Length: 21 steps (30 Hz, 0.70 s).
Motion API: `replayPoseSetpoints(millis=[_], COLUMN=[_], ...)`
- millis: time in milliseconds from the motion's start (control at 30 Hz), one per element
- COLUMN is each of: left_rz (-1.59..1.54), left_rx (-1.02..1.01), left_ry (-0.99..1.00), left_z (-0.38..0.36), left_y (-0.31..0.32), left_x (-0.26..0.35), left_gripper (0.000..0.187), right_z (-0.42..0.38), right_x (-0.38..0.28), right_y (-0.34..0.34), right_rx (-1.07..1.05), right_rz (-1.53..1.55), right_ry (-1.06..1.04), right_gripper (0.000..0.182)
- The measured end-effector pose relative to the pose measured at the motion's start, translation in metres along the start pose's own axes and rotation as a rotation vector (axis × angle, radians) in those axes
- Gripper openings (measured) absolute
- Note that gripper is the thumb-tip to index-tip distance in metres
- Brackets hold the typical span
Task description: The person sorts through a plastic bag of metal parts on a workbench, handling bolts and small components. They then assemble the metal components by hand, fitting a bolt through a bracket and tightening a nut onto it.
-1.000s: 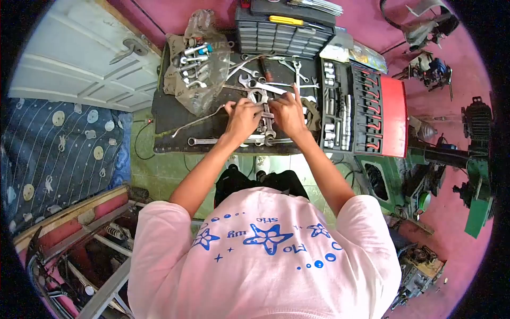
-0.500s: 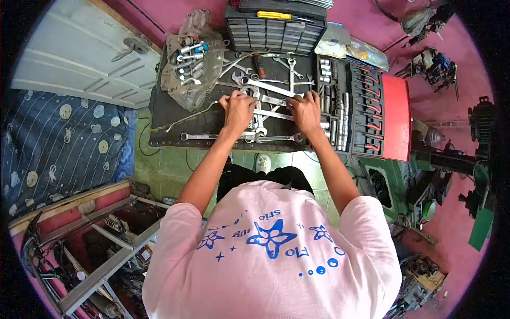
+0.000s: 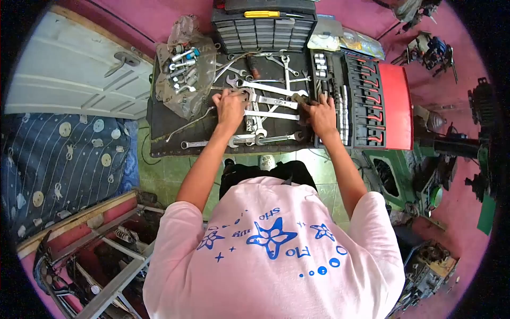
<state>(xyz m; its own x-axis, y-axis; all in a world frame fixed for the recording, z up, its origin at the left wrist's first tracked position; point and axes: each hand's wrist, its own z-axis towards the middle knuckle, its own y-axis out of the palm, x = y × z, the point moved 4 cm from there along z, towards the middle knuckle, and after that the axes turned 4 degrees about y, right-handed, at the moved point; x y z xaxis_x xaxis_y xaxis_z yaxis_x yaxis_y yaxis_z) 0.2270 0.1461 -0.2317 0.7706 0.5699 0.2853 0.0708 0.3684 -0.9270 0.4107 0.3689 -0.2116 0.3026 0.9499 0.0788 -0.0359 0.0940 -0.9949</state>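
My left hand (image 3: 231,112) is at the left ends of a stack of wrenches, fingers bent around a combination wrench (image 3: 277,101); its fingertips are partly hidden. Above that lies another long wrench (image 3: 271,86), and below it a further wrench (image 3: 273,114). Other wrenches cross underneath. My right hand (image 3: 322,116) rests at the right ends of the wrenches, over the left edge of the socket tray (image 3: 332,80). Its fingers are apart, and I see nothing held in them. Along the front edge lies a double-ended wrench (image 3: 279,139).
A plastic bag of sockets (image 3: 183,72) lies at the left of the dark mat (image 3: 170,119). Behind stands a drawer cabinet (image 3: 263,33) with a yellow screwdriver (image 3: 262,14) on top. Red-handled tools (image 3: 367,101) fill the red case (image 3: 394,106) at right.
My right hand has shifted right, off the wrench ends toward the socket tray, and its fingers have spread. My left hand stays at the left ends. The view has moved slightly.
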Motion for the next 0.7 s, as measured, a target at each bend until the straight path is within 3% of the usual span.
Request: replayPoseSetpoints(millis=[100, 200, 433, 533, 700], left_rz=[-0.079, -0.133, -0.213, -0.206, -0.285], left_rx=[-0.026, -0.064, -0.013, -0.087, 0.041], left_ry=[0.008, 0.051, 0.095, 0.111, 0.130], left_z=[0.000, 0.000, 0.000, 0.003, -0.005], left_y=[0.000, 0.001, 0.000, 0.004, 0.019], left_x=[-0.013, -0.022, -0.047, -0.050, -0.056], left_gripper=[0.024, 0.028, 0.019, 0.017, 0.014], right_z=[-0.007, -0.008, 0.015, 0.038, 0.085], right_x=[0.004, 0.004, -0.029, -0.065, -0.133], right_y=[0.016, 0.020, -0.011, -0.001, 0.024], right_rx=[-0.047, 0.124, 0.339, 0.315, 0.191], right_rz=[-0.057, 0.136, 0.286, 0.363, 0.448], right_ry=[-0.016, -0.067, 0.076, 0.071, 0.055], right_gripper=[0.048, 0.020, 0.018, 0.018, 0.016])
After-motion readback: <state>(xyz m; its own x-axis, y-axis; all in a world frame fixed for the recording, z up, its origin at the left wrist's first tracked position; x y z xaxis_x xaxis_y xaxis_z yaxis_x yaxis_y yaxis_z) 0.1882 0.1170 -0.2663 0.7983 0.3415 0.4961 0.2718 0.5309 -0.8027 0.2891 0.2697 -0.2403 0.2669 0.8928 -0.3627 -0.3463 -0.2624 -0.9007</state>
